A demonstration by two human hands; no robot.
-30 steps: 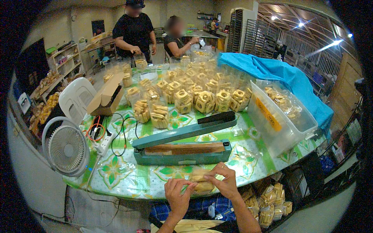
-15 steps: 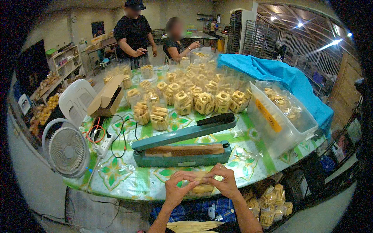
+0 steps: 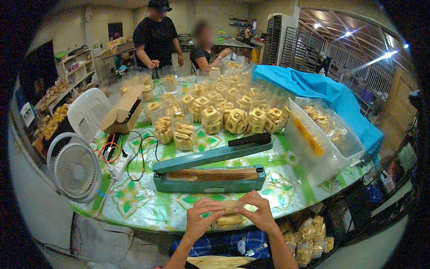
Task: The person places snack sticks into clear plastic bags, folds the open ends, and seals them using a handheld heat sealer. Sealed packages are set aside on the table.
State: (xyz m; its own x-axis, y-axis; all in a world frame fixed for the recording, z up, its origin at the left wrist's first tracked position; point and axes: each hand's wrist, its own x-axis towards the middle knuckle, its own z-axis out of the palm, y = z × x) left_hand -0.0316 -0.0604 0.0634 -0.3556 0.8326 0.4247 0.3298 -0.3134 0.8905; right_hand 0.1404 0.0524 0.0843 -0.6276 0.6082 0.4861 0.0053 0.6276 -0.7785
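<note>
At the table's near edge, a clear plastic bag of pale yellow biscuits [image 3: 229, 220] is in my two hands. My left hand [image 3: 202, 217] pinches the bag's top edge from the left, thumb below the fingers. On the other side my right hand [image 3: 257, 212] grips the same edge, a ring on one finger. Just beyond them lies a teal bag sealer [image 3: 209, 185]. Its long upper arm [image 3: 210, 155] with a black handle is raised above the brown sealing strip.
Many filled biscuit bags [image 3: 235, 120] crowd the far half of the table. To the right stand a clear plastic bin [image 3: 309, 154] and a blue cloth [image 3: 322, 87]. On the left are a fan [image 3: 76, 168], a power strip [image 3: 120, 167] and an open carton [image 3: 117, 112]. Two people are behind the table.
My fingertips, close together before, are now a little apart along the bag's top edge. The standing person's hand has shifted slightly left.
</note>
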